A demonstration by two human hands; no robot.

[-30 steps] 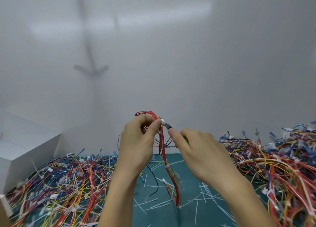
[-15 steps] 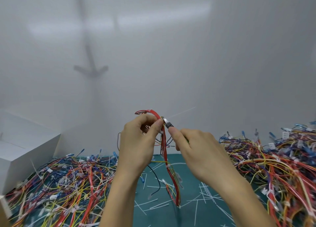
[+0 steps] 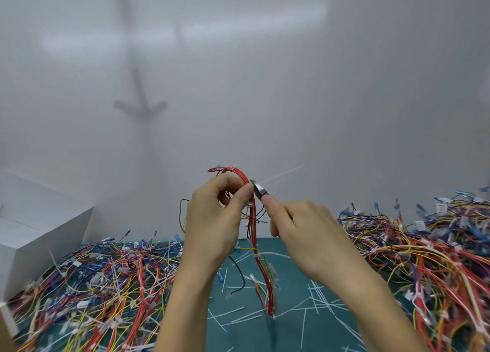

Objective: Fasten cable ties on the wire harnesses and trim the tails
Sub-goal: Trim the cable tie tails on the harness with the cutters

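Harness point(image 3: 261, 261) raised over counter point(image 3: 289, 285) | left hand point(image 3: 212, 227) pinches its loop | right hand point(image 3: 305, 235) grips cutter point(image 3: 260, 192) at tail point(image 3: 283, 174) pointing 2 o'clock | fastening apparently done, tail uncut | piles point(image 3: 106, 285) at 8, 3 o'clock

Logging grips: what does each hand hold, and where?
Left hand pinches the red wire harness just below its top bend. Right hand grips cutters by their hidden handles; only the head shows.
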